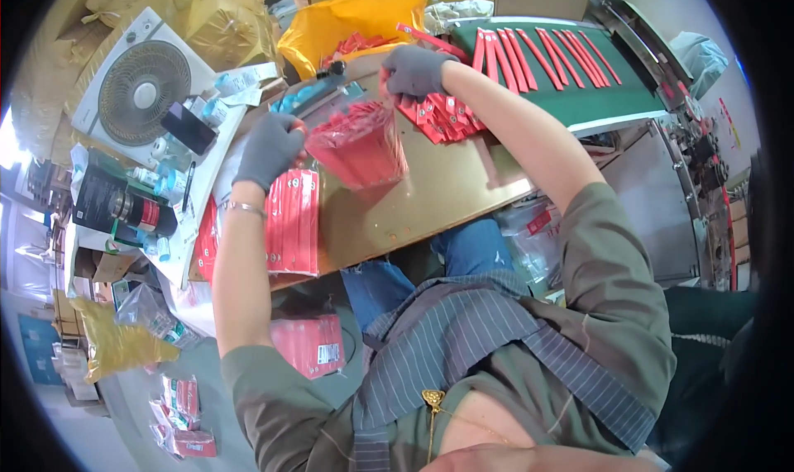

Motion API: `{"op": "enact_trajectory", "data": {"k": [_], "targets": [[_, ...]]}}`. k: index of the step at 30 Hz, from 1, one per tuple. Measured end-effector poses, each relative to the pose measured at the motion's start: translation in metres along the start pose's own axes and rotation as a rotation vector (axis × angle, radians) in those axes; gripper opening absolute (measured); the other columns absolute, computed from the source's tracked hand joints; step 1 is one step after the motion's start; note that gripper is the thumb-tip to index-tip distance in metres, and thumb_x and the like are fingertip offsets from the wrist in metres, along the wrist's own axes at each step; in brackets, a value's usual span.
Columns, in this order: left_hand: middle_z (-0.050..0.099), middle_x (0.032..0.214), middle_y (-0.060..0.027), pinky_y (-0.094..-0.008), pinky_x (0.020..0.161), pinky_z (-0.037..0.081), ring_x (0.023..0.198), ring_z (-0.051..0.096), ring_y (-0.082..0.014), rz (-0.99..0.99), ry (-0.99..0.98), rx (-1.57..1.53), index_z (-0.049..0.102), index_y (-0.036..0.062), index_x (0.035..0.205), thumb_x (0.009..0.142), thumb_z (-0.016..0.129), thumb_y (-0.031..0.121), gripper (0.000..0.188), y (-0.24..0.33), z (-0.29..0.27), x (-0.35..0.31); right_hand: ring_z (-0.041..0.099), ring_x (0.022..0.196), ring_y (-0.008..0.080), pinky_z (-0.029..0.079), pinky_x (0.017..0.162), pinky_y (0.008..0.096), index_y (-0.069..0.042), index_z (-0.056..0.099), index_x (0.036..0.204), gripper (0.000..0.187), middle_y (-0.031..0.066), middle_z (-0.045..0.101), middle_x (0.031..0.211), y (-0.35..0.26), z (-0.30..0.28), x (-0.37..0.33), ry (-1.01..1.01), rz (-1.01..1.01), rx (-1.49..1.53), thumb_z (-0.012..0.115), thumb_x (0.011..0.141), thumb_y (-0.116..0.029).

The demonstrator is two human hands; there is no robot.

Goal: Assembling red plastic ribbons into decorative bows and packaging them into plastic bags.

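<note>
A clear plastic bag (361,151) packed with slim red packets leans on the brown worktable, its opening toward the far side. My left hand (271,151), in a grey glove with bare fingertips, is closed at the bag's upper left edge. My right hand (416,71), gloved the same way, is closed beyond the bag's far right corner; what its fingers hold, if anything, is hidden. Just below it lies a pile of red packets (447,118). Flat red packs (292,224) lie beside my left wrist.
Behind the bag stands a blue-and-black bench device (310,96). A yellow sack (356,17) holding red packets is at the back. A green conveyor belt (571,96) carries a row of red packets. At left are a fan (145,92) and a dark canister (141,212).
</note>
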State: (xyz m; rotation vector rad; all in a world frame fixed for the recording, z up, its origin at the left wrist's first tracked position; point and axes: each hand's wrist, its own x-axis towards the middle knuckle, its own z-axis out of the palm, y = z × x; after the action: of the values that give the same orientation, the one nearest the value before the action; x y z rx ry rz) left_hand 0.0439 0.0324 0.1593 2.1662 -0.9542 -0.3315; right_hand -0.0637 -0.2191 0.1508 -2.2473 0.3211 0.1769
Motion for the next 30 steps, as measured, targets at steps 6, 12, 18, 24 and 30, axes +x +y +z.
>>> {"op": "enact_trajectory", "data": {"k": [6, 12, 18, 24, 30], "targets": [[0.058, 0.061, -0.0036, -0.0196, 0.043, 0.042, 0.045, 0.052, -0.0074, -0.024, -0.062, -0.336, 0.064, -0.004, 0.095, 0.088, 0.053, 0.01, 0.019, 0.061, -0.007, -0.034, 0.063, 0.074, 0.0253, 0.049, 0.064, 0.0323, -0.004, 0.057, 0.101, 0.037, 0.0126, 0.062, 0.08, -0.028, 0.033, -0.022, 0.755, -0.976, -0.321, 0.065, 0.083, -0.035], [0.062, 0.093, -0.0024, -0.0216, 0.075, 0.046, 0.085, 0.056, -0.0072, 0.317, 0.402, -0.326, 0.057, -0.0019, 0.112, 0.077, 0.071, 0.008, 0.039, 0.045, 0.002, -0.035, 0.056, 0.059, 0.0338, 0.045, 0.053, 0.0403, -0.007, 0.054, 0.077, 0.024, 0.012, 0.056, 0.066, -0.021, 0.06, -0.02, 0.57, -0.852, -0.201, 0.059, 0.087, -0.028], [0.064, 0.1, -0.0057, -0.0307, 0.082, 0.048, 0.09, 0.06, -0.0146, -0.33, -0.035, -0.888, 0.06, 0.0004, 0.108, 0.072, 0.077, 0.013, 0.042, -0.083, 0.095, -0.009, 0.064, 0.08, 0.0316, 0.05, 0.071, 0.0419, -0.013, 0.056, 0.097, 0.025, 0.0114, 0.065, 0.082, 0.007, 0.08, 0.099, 0.343, -0.507, -0.469, 0.055, 0.085, -0.035], [0.064, 0.102, -0.0079, -0.0326, 0.081, 0.049, 0.091, 0.061, -0.0182, -0.51, 0.082, -1.222, 0.061, -0.0017, 0.108, 0.072, 0.077, 0.015, 0.042, -0.163, 0.132, 0.056, 0.06, 0.092, 0.0319, 0.047, 0.076, 0.044, -0.011, 0.058, 0.093, 0.036, 0.0122, 0.059, 0.101, -0.005, 0.056, 0.201, 0.765, -0.235, -0.278, 0.059, 0.081, -0.045], [0.061, 0.107, -0.0078, -0.032, 0.087, 0.046, 0.096, 0.058, -0.0179, -0.531, 0.231, -1.133, 0.06, -0.004, 0.11, 0.071, 0.078, 0.019, 0.048, -0.201, 0.112, 0.086, 0.062, 0.075, 0.0321, 0.049, 0.065, 0.0433, -0.01, 0.06, 0.084, 0.021, 0.0107, 0.062, 0.081, 0.016, 0.071, 0.24, 0.741, -0.285, -0.577, 0.055, 0.081, -0.03]]}}
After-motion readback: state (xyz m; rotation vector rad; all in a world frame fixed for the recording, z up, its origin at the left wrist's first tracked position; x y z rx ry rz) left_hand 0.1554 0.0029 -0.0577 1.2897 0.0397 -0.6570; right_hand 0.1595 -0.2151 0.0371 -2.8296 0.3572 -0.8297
